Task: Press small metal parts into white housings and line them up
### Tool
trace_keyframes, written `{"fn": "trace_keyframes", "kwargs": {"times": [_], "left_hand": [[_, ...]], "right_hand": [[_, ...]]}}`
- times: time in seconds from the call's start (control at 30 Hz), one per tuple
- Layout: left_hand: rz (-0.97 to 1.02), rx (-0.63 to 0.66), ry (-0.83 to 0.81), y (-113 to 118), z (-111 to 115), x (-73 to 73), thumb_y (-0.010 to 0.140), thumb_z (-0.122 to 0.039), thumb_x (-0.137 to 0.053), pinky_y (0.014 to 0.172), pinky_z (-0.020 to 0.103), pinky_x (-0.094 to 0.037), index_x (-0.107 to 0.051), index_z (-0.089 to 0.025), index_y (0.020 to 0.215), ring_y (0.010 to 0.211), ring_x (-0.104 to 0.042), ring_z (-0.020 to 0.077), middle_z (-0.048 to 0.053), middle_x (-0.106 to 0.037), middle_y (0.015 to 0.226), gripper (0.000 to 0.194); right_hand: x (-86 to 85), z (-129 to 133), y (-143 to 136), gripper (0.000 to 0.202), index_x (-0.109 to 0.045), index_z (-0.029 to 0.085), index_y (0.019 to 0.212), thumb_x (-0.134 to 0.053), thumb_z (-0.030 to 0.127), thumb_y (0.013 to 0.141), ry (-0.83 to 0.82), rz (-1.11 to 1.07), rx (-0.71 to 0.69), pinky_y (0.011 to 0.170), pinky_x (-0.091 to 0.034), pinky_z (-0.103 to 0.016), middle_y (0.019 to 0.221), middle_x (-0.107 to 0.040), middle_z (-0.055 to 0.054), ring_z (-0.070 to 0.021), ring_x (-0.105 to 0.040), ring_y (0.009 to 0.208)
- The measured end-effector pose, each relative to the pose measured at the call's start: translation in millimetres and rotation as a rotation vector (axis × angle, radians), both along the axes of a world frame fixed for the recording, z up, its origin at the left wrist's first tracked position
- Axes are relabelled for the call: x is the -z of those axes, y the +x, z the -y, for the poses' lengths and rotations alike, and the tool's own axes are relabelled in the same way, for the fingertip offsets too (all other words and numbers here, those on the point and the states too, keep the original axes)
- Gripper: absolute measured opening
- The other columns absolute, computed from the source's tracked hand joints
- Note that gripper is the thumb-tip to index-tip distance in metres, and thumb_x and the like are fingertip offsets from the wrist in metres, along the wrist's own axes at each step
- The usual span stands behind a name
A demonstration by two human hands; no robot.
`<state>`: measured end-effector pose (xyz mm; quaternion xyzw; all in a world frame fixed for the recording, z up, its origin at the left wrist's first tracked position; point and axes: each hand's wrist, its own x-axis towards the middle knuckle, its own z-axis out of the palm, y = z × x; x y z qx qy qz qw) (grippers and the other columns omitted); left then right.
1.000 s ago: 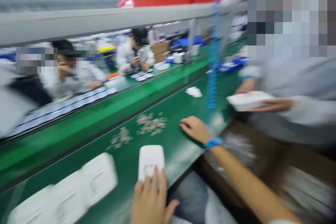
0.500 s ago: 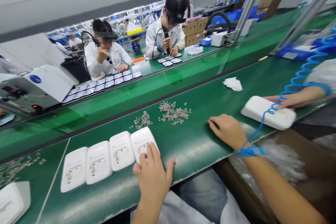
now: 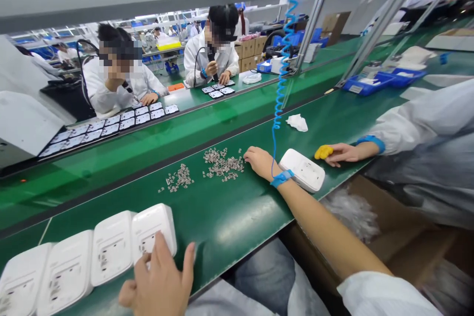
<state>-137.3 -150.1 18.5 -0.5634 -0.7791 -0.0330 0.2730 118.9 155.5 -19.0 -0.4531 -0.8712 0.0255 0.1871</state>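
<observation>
My left hand rests with its fingertips on the nearest of several white plastic housings, which stand side by side at the lower left. Its thumb is spread out and it grips nothing. My right hand, with a blue wrist strap, reaches the right edge of a pile of small metal pieces. The fingers there are bent and close together; whether a piece is between them is hidden. A smaller pile of metal pieces lies to the left. Another white housing lies just right of my right wrist.
A co-worker's hand with yellow finger covers is at the right. A blue coiled cord hangs down to my wrist strap. Crumpled white paper and blue trays lie farther back. Two people sit across the green bench.
The view has swung right. My right hand has moved left to the pile's edge. The co-worker's hand has let go of the white housing, which now lies on the bench.
</observation>
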Motion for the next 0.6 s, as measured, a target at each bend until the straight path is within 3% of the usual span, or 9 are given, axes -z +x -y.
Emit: {"fn": "trace_keyframes", "kwargs": {"times": [0.07,0.13,0.23,0.3,0.4,0.5,0.6], "left_hand": [[-0.016,-0.004,0.052,1.3,-3.0,-3.2,0.094,-0.057,-0.048,0.07,0.045,-0.035,-0.045,-0.001,0.139,0.099,-0.058,0.0391,0.021,-0.068,0.097,0.071],[-0.022,0.107,0.123,13.5,-14.3,-9.1,0.092,-0.055,-0.054,0.078,0.051,-0.035,-0.046,-0.002,0.139,0.105,-0.056,0.0411,0.022,-0.067,0.109,0.071],[0.103,0.575,0.136,51.3,-46.5,-17.1,0.093,-0.045,-0.057,0.087,0.05,-0.035,-0.055,-0.009,0.129,0.111,-0.055,0.0356,0.017,-0.065,0.12,0.051],[0.196,0.936,0.025,86.3,-75.0,-17.6,0.096,-0.039,-0.054,0.091,0.047,-0.036,-0.059,-0.012,0.122,0.114,-0.054,0.0311,0.014,-0.064,0.121,0.038],[0.149,1.27,-0.183,145.2,-119.5,-7.4,0.096,-0.032,-0.051,0.085,0.042,-0.038,-0.062,-0.015,0.11,0.104,-0.054,0.0265,0.01,-0.063,0.108,0.025],[0.115,1.442,-0.24,202.0,-156.1,10.8,0.094,-0.034,-0.054,0.086,0.04,-0.04,-0.06,-0.015,0.115,0.106,-0.052,0.026,0.01,-0.062,0.113,0.029],[0.157,1.405,-0.165,243.3,-176.1,24.6,0.092,-0.037,-0.058,0.097,0.041,-0.038,-0.054,-0.011,0.128,0.123,-0.045,0.0291,0.015,-0.056,0.13,0.045]], "right_hand": [[2.8,0.6,-1.0,0.021,-0.068,0.017,0.091,-0.05,0.008,0.097,0.008,-0.017,0.021,0.078,-0.043,-0.028,0.098,-0.062,-0.008,-0.0204,-0.058,0.092],[1.2,6.1,-0.9,0.022,-0.067,0.017,0.092,-0.048,0.008,0.097,0.02,-0.025,0.048,0.079,-0.043,-0.029,0.098,-0.062,-0.009,-0.0211,-0.057,0.093],[-11.6,28.2,4.8,0.019,-0.065,0.017,0.095,-0.048,0.012,0.099,0.062,-0.129,0.08,0.083,-0.045,-0.03,0.099,-0.062,-0.009,-0.021,-0.058,0.095],[-24.2,53.7,14.8,0.015,-0.064,0.018,0.096,-0.049,0.016,0.1,0.113,-0.344,0.083,0.084,-0.047,-0.031,0.098,-0.063,-0.008,-0.02,-0.059,0.093],[-41.7,100.9,42.2,0.012,-0.064,0.02,0.093,-0.054,0.016,0.097,0.171,-0.663,0.113,0.08,-0.051,-0.032,0.093,-0.064,-0.005,-0.0193,-0.061,0.088],[-54.5,140.4,82.8,0.011,-0.065,0.022,0.086,-0.059,0.016,0.093,0.186,-0.77,0.223,0.073,-0.054,-0.033,0.09,-0.064,-0.005,-0.0203,-0.063,0.085],[-65.6,161.3,120.7,0.011,-0.067,0.023,0.098,-0.06,0.018,0.093,0.242,-0.693,0.327,0.078,-0.057,-0.039,0.1,-0.065,-0.007,-0.0232,-0.065,0.09]]}}
